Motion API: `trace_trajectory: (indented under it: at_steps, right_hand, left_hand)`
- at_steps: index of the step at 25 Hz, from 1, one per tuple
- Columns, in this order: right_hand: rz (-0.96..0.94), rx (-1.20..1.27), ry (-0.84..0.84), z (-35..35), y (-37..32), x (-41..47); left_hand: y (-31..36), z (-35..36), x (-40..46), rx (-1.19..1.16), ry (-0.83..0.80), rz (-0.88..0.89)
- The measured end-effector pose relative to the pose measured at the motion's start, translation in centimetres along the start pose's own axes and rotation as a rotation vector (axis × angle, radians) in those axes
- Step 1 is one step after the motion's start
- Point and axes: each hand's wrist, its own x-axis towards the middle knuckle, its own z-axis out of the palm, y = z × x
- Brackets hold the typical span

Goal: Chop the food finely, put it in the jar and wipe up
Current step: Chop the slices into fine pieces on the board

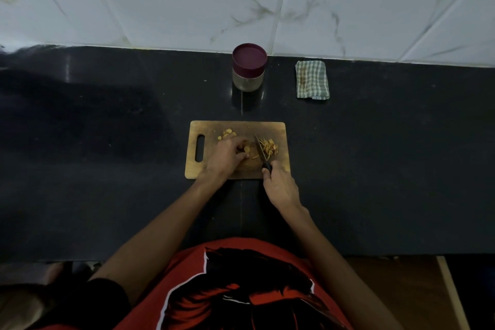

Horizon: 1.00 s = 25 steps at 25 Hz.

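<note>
A wooden cutting board [267, 128] with a handle slot lies on the dark counter. My left hand [226, 157] presses down on a small stack of yellow-brown food slices [246, 149] in the board's middle. My right hand [280, 186] grips the black handle of a knife [261, 150]; its blade points away from me, just right of the slices. A pile of thin cut strips [270, 148] lies right of the blade. A few uncut pieces [227, 133] sit near the board's far left. Behind the board stands a glass jar [249, 68], its maroon lid on.
A folded green-checked cloth [312, 80] lies at the back right beside the jar. The black counter [107, 169] stretches wide on both sides of the board. A white marble-tiled wall [241, 0] rises at the back edge.
</note>
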Motion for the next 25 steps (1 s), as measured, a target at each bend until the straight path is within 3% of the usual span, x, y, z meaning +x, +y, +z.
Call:
trace_trajectory:
  at_steps: [6,12,25]
  right_hand:
    - [0.006,0.006,-0.009,-0.1,-0.1,-0.1]
    - [-0.001,0.167,-0.048,0.3,-1.3,-0.9]
    - [0.073,0.014,-0.121,1.2,-3.6,-0.1]
  left_hand:
    - [-0.1,-0.1,-0.3,0.012,-0.003,0.004]
    - [0.3,0.4,-0.6,-0.002,0.065,-0.010]
    - [0.5,0.6,-0.9,-0.004,0.110,-0.016]
